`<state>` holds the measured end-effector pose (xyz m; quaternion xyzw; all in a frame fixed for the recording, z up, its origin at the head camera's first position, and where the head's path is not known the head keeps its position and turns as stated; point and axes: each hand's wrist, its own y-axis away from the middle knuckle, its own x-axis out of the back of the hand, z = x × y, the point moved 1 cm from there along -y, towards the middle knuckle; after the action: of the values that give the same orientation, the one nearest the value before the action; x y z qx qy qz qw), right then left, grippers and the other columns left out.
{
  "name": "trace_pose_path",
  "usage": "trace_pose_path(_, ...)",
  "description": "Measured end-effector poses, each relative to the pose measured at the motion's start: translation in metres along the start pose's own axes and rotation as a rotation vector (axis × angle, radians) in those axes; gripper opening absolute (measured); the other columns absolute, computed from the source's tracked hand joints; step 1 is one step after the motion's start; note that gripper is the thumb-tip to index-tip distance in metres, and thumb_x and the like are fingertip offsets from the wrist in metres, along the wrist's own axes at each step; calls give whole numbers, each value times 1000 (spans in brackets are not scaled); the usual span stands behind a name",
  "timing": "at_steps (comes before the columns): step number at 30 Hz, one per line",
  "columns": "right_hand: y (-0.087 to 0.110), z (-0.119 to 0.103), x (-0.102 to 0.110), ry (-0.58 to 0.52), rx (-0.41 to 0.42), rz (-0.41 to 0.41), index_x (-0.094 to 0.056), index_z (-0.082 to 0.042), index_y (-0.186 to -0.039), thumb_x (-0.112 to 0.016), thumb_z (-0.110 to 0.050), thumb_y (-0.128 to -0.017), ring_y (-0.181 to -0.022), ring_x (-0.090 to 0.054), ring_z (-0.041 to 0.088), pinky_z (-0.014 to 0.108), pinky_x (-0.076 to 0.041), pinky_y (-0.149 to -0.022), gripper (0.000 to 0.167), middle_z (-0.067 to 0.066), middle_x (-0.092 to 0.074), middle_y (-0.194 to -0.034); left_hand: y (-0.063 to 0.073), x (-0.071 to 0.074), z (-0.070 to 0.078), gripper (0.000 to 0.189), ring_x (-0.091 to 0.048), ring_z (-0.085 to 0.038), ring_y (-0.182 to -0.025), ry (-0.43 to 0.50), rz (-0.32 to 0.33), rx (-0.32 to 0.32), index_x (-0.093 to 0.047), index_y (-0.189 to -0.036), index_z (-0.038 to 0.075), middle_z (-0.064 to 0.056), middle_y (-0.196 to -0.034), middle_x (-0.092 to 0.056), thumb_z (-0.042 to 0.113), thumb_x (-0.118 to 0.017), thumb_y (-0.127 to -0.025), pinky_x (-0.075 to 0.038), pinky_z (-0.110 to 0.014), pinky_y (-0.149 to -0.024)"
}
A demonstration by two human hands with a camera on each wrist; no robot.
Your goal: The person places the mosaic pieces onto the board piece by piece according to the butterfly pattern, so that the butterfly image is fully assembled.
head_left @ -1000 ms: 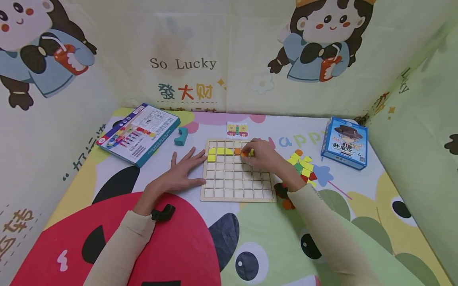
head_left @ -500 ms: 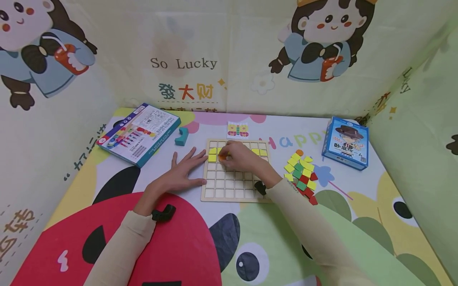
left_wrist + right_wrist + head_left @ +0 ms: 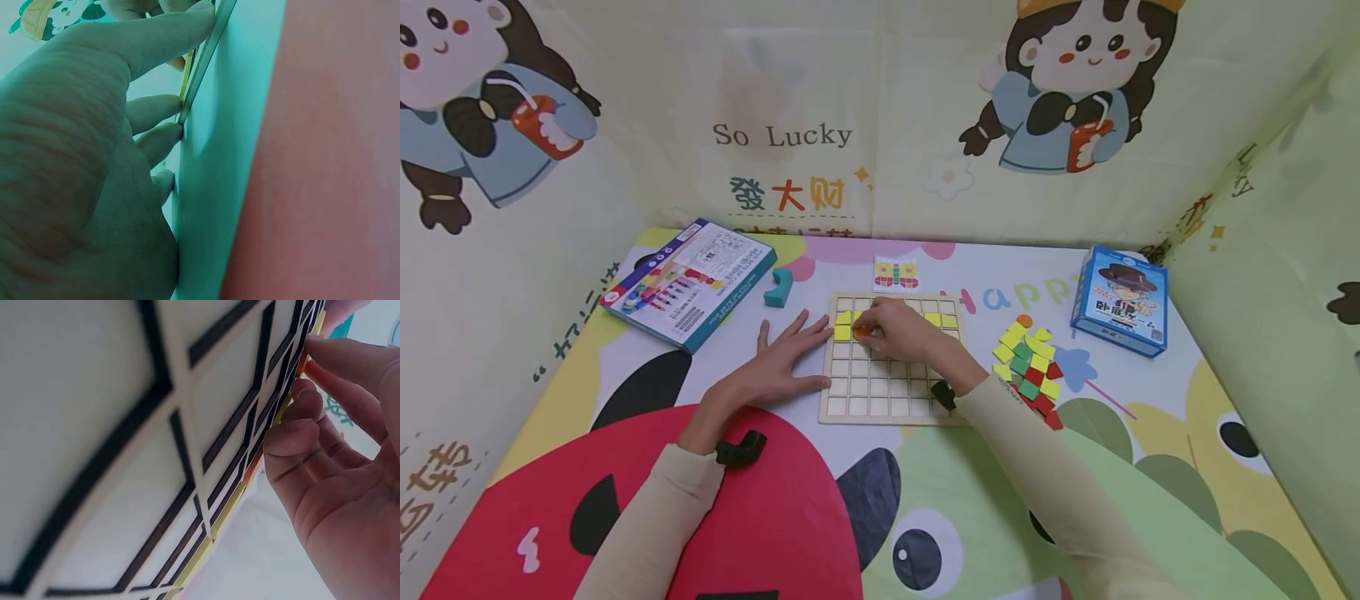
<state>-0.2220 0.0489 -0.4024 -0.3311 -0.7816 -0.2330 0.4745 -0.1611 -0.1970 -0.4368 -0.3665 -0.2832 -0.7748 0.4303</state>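
Note:
My right hand (image 3: 901, 332) is over the left part of a wooden grid board (image 3: 880, 388), its thumb and index finger pinching an orange round piece (image 3: 861, 332) at the second row. In the right wrist view those fingertips are right at the board's surface. Yellow tiles (image 3: 842, 332) fill cells at the left, and two more yellow tiles (image 3: 941, 320) lie in cells to the right of the hand. My left hand (image 3: 778, 365) lies flat with fingers spread, its thumb and fingertips touching the board's left edge. The right hand hides part of the upper rows.
Right of the board lies a loose pile of yellow, green and red tiles (image 3: 1032, 367). A butterfly pattern card (image 3: 896, 274) is behind the board. A teal block (image 3: 778, 288) and a flat box (image 3: 691, 283) stand left, a blue box (image 3: 1120, 300) at the back right.
My right hand has moved left across the board with an orange piece, from the right part of the row to the left, then stayed there. The left hand has not moved.

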Motion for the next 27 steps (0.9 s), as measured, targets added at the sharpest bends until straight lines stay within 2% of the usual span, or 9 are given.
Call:
trace_pose_path(6, 9, 7, 3, -54, 9, 11, -78, -11, -126, -74, -20, -101, -94, -62, 18, 31, -56, -83, 27, 5, -74, -114, 2, -1, 0, 94, -1, -36, -169, -2, -2, 7, -33, -168, 25, -3, -180, -21, 52, -77, -89, 18, -78, -123)
trace_pose_path(12, 27, 21, 15, -138, -47, 47, -77, -10, -125, -72, -19, -101, -88, -61, 20, 30, -53, -78, 26, 5, -74, -110, 2, -2, 1, 95, -1, -36, -169, 4, -4, 13, -33, -168, 25, -3, -180, -21, 52, -78, -89, 18, -77, -123)
trace_pose_path(15, 40, 31, 24, -147, -93, 60, -77, -10, -125, -73, -19, -100, -89, -61, 21, 33, -54, -81, 27, 6, -75, -110, 1, -3, 1, 95, -2, -35, -169, 4, -3, 12, -32, -168, 25, -3, -180, -21, 52, -77, -89, 18, -77, -123)
trace_pose_path(18, 56, 44, 32, -124, -131, 79, -77, -9, -126, -74, -19, -100, -86, -61, 21, 38, -51, -90, 28, 6, -76, -108, 0, -3, 1, 95, -2, -35, -169, 3, 0, 13, -32, -168, 25, -3, -180, -21, 53, -77, -89, 18, -76, -124)
trace_pose_path(20, 67, 54, 38, -100, -143, 98, -77, -8, -125, -75, -18, -99, -84, -61, 20, 40, -51, -90, 28, 7, -76, -105, 0, -3, 1, 96, -2, -35, -169, 4, -1, 12, -32, -168, 25, -4, -180, -21, 53, -77, -89, 18, -77, -123)
trace_pose_path(22, 78, 64, 42, -85, -156, 115, -77, -7, -124, -75, -16, -98, -81, -62, 20, 38, -52, -86, 27, 8, -76, -104, -1, -3, 1, 96, -2, -35, -169, 3, 0, 13, -32, -168, 25, -4, -180, -21, 54, -77, -89, 18, -77, -124)
trace_pose_path(25, 95, 80, 48, -78, -196, 130, -77, -6, -124, -74, -15, -98, -83, -62, 21, 32, -53, -72, 27, 11, -76, -106, -1, -2, 1, 95, -2, -36, -169, 4, 3, 12, -32, -168, 25, -4, -180, -22, 54, -77, -89, 18, -77, -123)
trace_pose_path(27, 106, 91, 52, -77, -236, 138, -76, -6, -125, -73, -14, -99, -86, -62, 23, 28, -53, -69, 28, 13, -75, -109, -1, -1, 1, 95, -2, -35, -169, 5, 4, 14, -32, -168, 25, -3, -180, -22, 54, -77, -89, 19, -76, -124)
